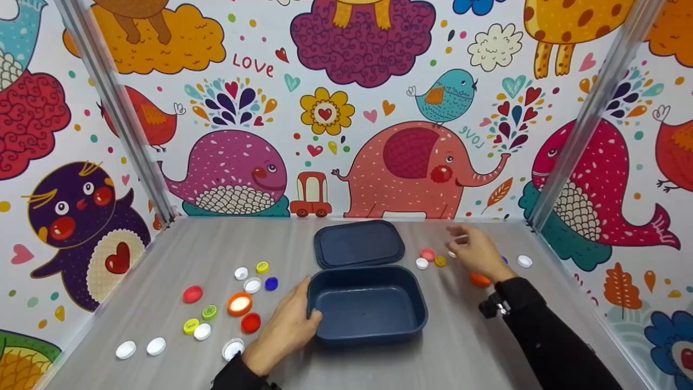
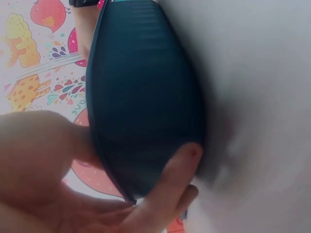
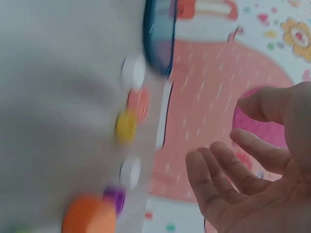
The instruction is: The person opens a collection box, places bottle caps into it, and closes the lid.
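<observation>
A dark blue rectangular plastic container (image 1: 373, 337) stands on the table with its inside bare. My left hand (image 1: 289, 319) grips its left side, thumb over the rim; in the left wrist view, fingers (image 2: 170, 184) lie along the outer wall (image 2: 146, 92). My right hand (image 1: 476, 252) is raised over bottle caps right of the container, fingers apart and loosely bent, and the right wrist view shows nothing in it. Close by lie a pink cap (image 1: 427, 254), a white cap (image 1: 422, 264), a yellow cap (image 1: 440, 261) and an orange cap (image 1: 479, 279), partly hidden by the hand.
The dark blue lid (image 1: 360, 244) lies just behind the container. Several caps spread to the left, among them an orange-rimmed cap (image 1: 239, 304), a red cap (image 1: 250, 323) and a blue cap (image 1: 271, 284). Printed panels (image 1: 243, 162) wall the table in.
</observation>
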Demonstrator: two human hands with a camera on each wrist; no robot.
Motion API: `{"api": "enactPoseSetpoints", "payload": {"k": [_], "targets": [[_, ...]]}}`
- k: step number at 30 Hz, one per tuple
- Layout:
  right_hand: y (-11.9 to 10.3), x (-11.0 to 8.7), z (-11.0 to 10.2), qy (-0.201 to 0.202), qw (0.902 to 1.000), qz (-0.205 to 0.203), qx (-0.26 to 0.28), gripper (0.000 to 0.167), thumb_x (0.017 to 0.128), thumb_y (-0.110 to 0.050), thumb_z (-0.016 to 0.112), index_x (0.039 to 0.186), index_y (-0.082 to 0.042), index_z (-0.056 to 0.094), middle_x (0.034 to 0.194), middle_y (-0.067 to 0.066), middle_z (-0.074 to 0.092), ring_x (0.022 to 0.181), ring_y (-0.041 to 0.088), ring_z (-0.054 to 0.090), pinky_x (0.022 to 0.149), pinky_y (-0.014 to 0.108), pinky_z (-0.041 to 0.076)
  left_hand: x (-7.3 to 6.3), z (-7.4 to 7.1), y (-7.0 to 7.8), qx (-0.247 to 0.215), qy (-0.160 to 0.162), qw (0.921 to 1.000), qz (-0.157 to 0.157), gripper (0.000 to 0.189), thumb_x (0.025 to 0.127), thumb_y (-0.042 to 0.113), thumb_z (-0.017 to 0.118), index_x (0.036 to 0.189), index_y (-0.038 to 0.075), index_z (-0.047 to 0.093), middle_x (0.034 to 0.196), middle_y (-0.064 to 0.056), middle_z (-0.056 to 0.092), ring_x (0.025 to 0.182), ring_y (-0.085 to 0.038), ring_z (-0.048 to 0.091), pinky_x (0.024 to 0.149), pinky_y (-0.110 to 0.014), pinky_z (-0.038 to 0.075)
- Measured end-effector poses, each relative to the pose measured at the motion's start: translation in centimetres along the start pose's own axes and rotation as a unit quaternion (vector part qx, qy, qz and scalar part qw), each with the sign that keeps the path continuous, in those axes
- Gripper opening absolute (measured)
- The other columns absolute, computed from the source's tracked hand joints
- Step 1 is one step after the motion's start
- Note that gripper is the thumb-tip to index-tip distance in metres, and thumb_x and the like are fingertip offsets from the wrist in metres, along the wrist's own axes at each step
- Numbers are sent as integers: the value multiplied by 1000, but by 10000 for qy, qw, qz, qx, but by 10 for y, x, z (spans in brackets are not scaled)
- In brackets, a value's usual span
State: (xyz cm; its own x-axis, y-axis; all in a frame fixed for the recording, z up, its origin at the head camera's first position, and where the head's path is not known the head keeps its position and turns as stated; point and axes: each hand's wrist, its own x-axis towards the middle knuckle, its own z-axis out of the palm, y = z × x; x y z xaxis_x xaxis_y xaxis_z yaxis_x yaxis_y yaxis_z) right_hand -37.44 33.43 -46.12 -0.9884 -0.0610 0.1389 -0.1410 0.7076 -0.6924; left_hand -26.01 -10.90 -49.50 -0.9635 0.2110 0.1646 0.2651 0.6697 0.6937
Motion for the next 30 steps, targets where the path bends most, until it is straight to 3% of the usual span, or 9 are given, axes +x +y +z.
{"api": "enactPoseSetpoints", "payload": {"k": [3,10,14,18,24,30], "targets": [[21,1,-17,103,9993,80,-338,53,114,-16,69,160,7,61,161,37,63,145,56,64,125,71,55,1,-1,2,81,117,9999,27,77,102,6,76,168,-17,44,171,-41,53,159,-57,56,133,-69,45],[77,-5,-51,64,9903,888,-1063,57,114,-14,66,164,11,55,168,45,45,150,64,47,131,81,40,4,1,3,237,178,9994,179,73,101,0,75,166,-18,47,167,-41,57,155,-56,60,131,-68,48],[102,-11,-62,216,9840,873,-1540,55,110,-8,62,160,14,57,164,50,47,151,70,44,130,86,34,5,4,3,293,214,9991,233,71,99,-5,74,164,-18,48,164,-42,59,151,-56,63,128,-68,51],[114,-16,-67,105,9799,904,-1775,53,107,1,60,159,15,59,161,50,50,154,71,43,131,87,32,6,5,4,403,287,9985,254,69,98,-7,74,162,-17,51,160,-41,63,145,-55,67,123,-67,55],[119,-17,-67,-258,9778,1000,-1823,52,104,7,64,154,17,61,154,50,54,146,69,50,128,83,40,10,5,4,515,372,9975,298,68,96,-8,73,160,-17,54,156,-40,66,141,-54,71,120,-65,58],[120,-21,-60,6,9766,902,-1953,35,102,9,67,136,20,71,140,49,64,133,66,59,123,81,48,10,7,0,606,592,9949,542,66,92,-9,73,156,-16,58,147,-39,72,131,-53,76,112,-65,63]]}}
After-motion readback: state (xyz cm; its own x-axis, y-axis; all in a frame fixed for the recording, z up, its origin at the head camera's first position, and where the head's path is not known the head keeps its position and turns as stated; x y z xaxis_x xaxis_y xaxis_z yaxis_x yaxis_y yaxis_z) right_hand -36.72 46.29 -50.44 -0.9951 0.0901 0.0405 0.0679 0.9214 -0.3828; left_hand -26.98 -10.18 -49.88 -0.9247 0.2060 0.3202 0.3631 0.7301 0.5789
